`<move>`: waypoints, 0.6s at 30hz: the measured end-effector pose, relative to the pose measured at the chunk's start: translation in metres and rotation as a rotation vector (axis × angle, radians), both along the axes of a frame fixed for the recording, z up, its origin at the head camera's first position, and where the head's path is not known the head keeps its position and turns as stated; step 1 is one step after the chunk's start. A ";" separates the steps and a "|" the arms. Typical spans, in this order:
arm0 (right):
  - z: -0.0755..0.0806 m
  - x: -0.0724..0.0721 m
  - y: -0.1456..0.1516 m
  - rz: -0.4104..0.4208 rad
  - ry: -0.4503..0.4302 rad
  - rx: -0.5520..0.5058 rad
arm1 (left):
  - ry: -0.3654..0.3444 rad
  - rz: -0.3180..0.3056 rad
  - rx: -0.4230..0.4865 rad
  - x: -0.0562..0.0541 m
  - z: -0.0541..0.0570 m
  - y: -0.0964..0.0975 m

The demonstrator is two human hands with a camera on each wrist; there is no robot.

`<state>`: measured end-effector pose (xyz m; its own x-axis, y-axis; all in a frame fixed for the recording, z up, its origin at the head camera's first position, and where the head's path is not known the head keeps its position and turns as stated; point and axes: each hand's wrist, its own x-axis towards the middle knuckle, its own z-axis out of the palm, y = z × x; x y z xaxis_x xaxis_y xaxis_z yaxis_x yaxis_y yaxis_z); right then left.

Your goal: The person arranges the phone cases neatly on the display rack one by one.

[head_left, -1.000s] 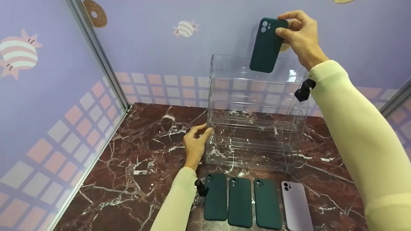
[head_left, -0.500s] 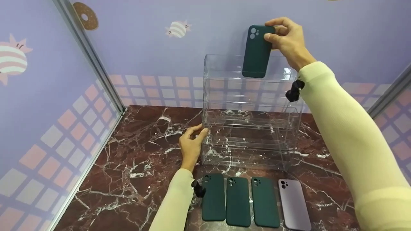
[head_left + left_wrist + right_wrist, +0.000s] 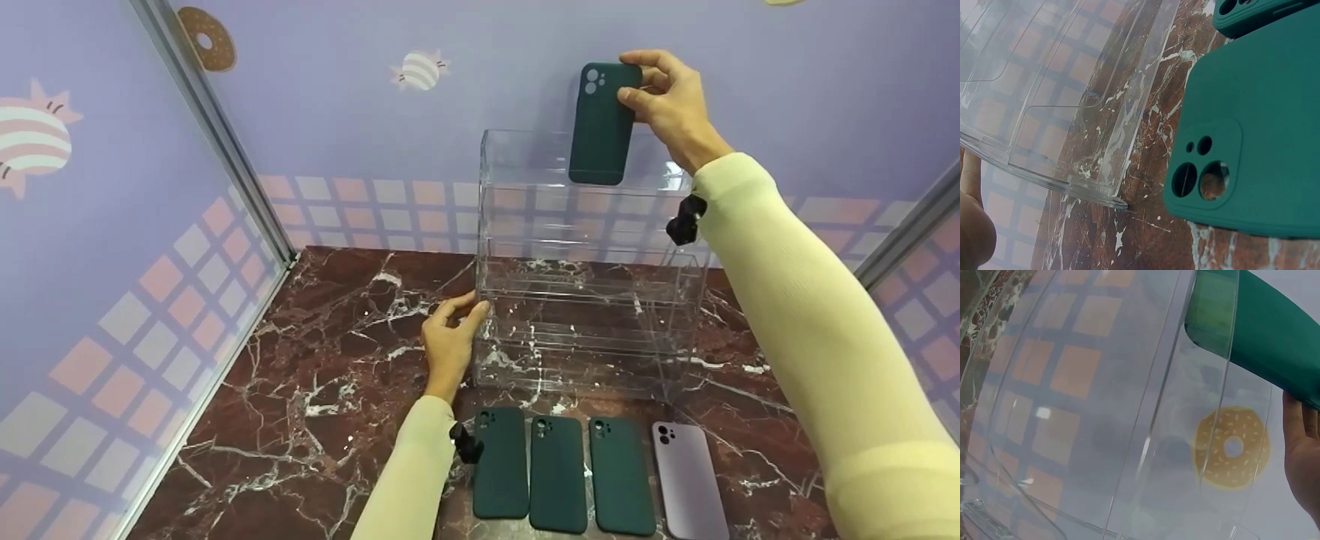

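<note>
My right hand [image 3: 671, 109] pinches a dark green phone case [image 3: 604, 124] near its upper right corner, thumb in front. The case stands almost upright, camera holes at the top. Its lower end is behind the front lip of the top tier of a clear acrylic display rack [image 3: 1129, 439], seen through the plastic in the right wrist view. My left hand [image 3: 450, 341] holds the rack's left side edge between thumb and fingers, low down; some fingertips are hidden. In the left wrist view only the thumb [image 3: 974, 236] and part of a finger show beside the clear panel.
Before the rack, three green phone cases [image 3: 501, 465] and a pale purple phone case [image 3: 691, 480] lie in a row on the dark red marbled table [image 3: 300, 420]. A patterned wall [image 3: 337, 112] rises behind the rack, with another wall [image 3: 112, 247] at left.
My right hand has lowered the green case a little into the rack's top tier, and the case is more upright. My left hand stays at the rack's side. The head view has shifted slightly.
</note>
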<state>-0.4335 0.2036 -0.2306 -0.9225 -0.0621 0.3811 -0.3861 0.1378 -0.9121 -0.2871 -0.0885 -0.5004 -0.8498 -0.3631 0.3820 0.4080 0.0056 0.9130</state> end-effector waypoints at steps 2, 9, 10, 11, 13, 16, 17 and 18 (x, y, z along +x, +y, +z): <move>-0.001 0.000 0.000 -0.009 -0.006 0.017 | 0.000 -0.001 0.004 0.000 0.000 0.000; -0.003 0.000 0.001 -0.001 -0.041 0.037 | -0.002 -0.007 0.008 0.001 0.000 0.001; -0.003 0.000 0.002 0.002 -0.038 0.037 | -0.003 -0.008 0.007 0.001 0.000 0.001; -0.003 0.001 0.002 0.001 -0.035 0.039 | 0.000 -0.009 0.007 0.001 0.000 0.002; -0.003 0.003 0.003 -0.006 -0.023 0.043 | 0.007 -0.008 0.007 0.001 0.000 0.002; -0.004 0.006 0.007 -0.027 0.003 0.055 | 0.014 0.003 0.005 0.001 0.000 0.002; -0.004 0.008 0.008 -0.033 0.010 0.044 | 0.014 0.006 0.006 0.001 0.000 0.001; -0.004 0.009 0.010 -0.046 0.023 0.042 | 0.014 0.012 0.005 0.001 0.000 0.001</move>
